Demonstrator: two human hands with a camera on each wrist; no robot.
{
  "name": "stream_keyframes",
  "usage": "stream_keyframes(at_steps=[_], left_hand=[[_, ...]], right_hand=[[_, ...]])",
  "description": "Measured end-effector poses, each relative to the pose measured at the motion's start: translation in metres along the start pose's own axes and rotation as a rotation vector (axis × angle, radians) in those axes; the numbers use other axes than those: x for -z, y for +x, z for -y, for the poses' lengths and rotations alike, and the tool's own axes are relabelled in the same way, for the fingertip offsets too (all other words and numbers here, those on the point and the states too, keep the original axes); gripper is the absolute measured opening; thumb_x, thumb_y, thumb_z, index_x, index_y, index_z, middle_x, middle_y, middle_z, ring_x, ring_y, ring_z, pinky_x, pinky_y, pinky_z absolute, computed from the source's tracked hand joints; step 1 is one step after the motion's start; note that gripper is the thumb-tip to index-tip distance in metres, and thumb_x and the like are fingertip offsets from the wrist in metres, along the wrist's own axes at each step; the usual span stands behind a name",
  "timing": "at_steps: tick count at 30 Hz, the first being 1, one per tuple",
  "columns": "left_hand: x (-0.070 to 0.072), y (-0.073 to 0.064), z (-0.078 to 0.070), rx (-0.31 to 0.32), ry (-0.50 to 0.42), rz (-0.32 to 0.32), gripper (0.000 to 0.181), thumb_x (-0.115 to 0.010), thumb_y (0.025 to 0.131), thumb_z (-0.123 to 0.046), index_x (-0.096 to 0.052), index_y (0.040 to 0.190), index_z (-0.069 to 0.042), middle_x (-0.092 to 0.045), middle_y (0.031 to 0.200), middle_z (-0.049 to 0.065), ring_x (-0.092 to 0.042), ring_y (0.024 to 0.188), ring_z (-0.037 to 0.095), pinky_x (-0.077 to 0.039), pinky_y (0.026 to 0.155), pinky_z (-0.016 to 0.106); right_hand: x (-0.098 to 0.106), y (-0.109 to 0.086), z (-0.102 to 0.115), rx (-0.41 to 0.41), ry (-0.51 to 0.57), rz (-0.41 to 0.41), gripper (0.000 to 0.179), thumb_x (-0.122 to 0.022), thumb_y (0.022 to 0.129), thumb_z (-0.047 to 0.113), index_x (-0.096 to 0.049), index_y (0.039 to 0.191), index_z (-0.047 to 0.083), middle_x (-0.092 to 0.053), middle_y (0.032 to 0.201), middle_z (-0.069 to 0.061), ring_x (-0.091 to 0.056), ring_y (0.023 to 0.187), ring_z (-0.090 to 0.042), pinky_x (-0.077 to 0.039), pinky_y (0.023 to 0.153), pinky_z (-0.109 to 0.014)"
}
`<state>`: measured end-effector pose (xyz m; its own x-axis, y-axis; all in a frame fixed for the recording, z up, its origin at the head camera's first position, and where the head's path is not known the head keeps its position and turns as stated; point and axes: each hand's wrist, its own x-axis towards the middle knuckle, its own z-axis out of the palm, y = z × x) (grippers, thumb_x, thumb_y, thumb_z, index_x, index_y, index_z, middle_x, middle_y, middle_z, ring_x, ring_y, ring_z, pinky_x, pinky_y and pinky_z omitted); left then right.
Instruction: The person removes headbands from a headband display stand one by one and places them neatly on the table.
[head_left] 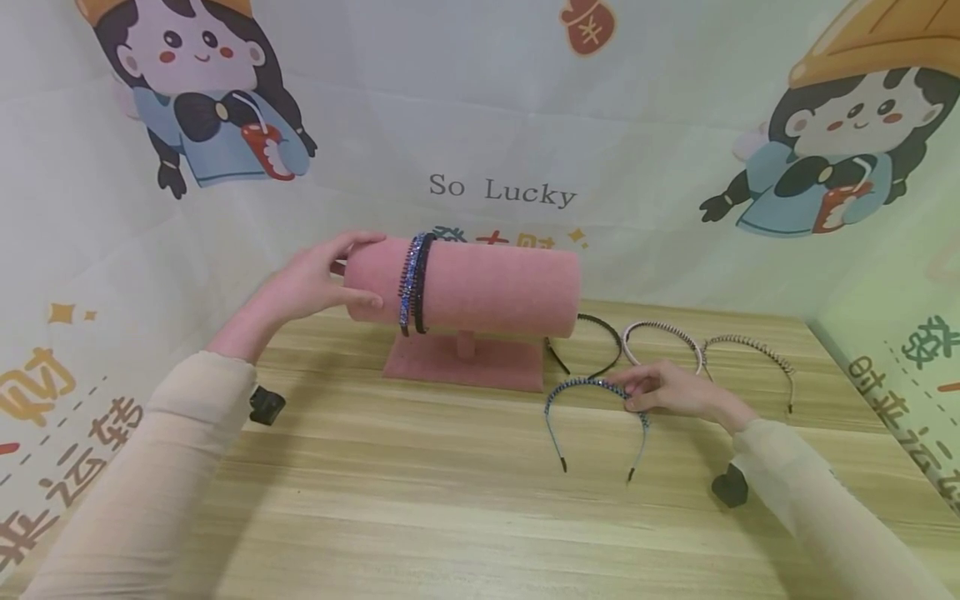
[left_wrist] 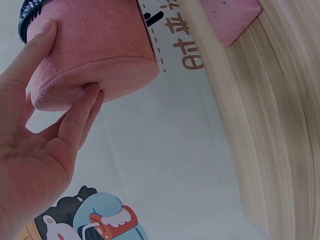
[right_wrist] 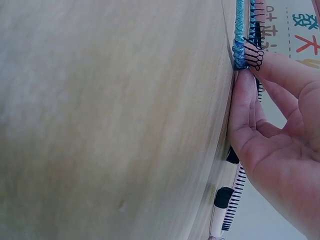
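A pink padded roll point(head_left: 502, 283) stands on a flat pink base point(head_left: 465, 363). My left hand point(head_left: 318, 279) grips its left end, the thumb along the side and fingers against the end face point(left_wrist: 115, 82). Two headbands circle the roll near that hand: one with blue sparkles point(head_left: 408, 283), one black point(head_left: 422, 287). In front of the roll on the right, my right hand point(head_left: 671, 390) pinches a blue beaded headband point(head_left: 585, 383) by its right side; its two tips point toward me. The right wrist view shows thumb and fingers on the blue headband point(right_wrist: 240, 50).
Behind the right hand lie a black headband point(head_left: 619, 346), a pale pink headband point(head_left: 663, 327) and a thin beaded headband point(head_left: 757, 343) on the wooden table point(head_left: 465, 500). A printed white cloth point(head_left: 480, 108) hangs behind the table and along its sides.
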<state>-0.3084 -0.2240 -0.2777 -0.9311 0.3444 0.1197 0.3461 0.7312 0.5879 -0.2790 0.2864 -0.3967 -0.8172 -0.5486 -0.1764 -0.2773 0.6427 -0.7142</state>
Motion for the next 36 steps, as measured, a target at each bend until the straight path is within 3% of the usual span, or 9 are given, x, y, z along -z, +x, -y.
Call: stream_keyframes(at_steps=[12, 17, 23, 28, 36], left_hand=[[0.0, -0.005, -0.005, 0.019, -0.005, 0.002, 0.084, -0.079, 0.083, -0.037, -0.033, 0.153, -0.032, -0.043, 0.151, 0.009, -0.047, 0.133, 0.035, -0.048, 0.103, 0.057], [-0.001, -0.005, -0.006, 0.018, -0.018, 0.007, 0.083, -0.079, 0.083, -0.035, -0.033, 0.152, -0.031, -0.044, 0.151, 0.009, -0.047, 0.133, 0.036, -0.048, 0.103, 0.057], [0.0, -0.004, -0.003, 0.017, -0.013, -0.001, 0.083, -0.079, 0.083, -0.037, -0.033, 0.152, -0.032, -0.044, 0.15, 0.009, -0.048, 0.132, 0.035, -0.049, 0.102, 0.056], [0.001, -0.005, -0.004, 0.022, -0.017, 0.002, 0.083, -0.079, 0.083, -0.039, -0.033, 0.152, -0.033, -0.044, 0.15, 0.008, -0.048, 0.133, 0.035, -0.049, 0.102, 0.056], [0.0, -0.007, -0.006, 0.021, -0.011, 0.004, 0.083, -0.079, 0.083, -0.038, -0.033, 0.152, -0.033, -0.044, 0.151, 0.008, -0.047, 0.134, 0.036, -0.049, 0.102, 0.057]], right_hand=[[0.0, -0.002, 0.002, -0.009, 0.009, 0.008, 0.049, -0.07, 0.09, 0.016, -0.058, 0.136, 0.004, -0.064, 0.108, -0.012, -0.055, 0.095, -0.012, -0.051, 0.077, -0.02], [0.001, -0.005, 0.01, 0.005, -0.031, 0.011, 0.052, -0.071, 0.089, 0.018, -0.056, 0.137, 0.002, -0.066, 0.115, -0.014, -0.059, 0.103, -0.018, -0.052, 0.084, -0.022], [0.014, -0.011, 0.03, 0.09, -0.161, -0.038, 0.055, -0.072, 0.089, 0.018, -0.053, 0.138, -0.001, -0.066, 0.122, -0.021, -0.063, 0.111, -0.033, -0.055, 0.092, -0.039], [0.031, -0.017, 0.057, 0.101, -0.166, -0.096, 0.056, -0.071, 0.09, 0.015, -0.051, 0.141, 0.001, -0.061, 0.126, -0.023, -0.058, 0.117, -0.041, -0.056, 0.096, -0.048], [0.059, -0.023, 0.095, 0.118, -0.23, -0.188, 0.056, -0.07, 0.091, 0.013, -0.05, 0.143, 0.003, -0.06, 0.132, -0.017, -0.056, 0.116, -0.028, -0.054, 0.098, -0.048]])
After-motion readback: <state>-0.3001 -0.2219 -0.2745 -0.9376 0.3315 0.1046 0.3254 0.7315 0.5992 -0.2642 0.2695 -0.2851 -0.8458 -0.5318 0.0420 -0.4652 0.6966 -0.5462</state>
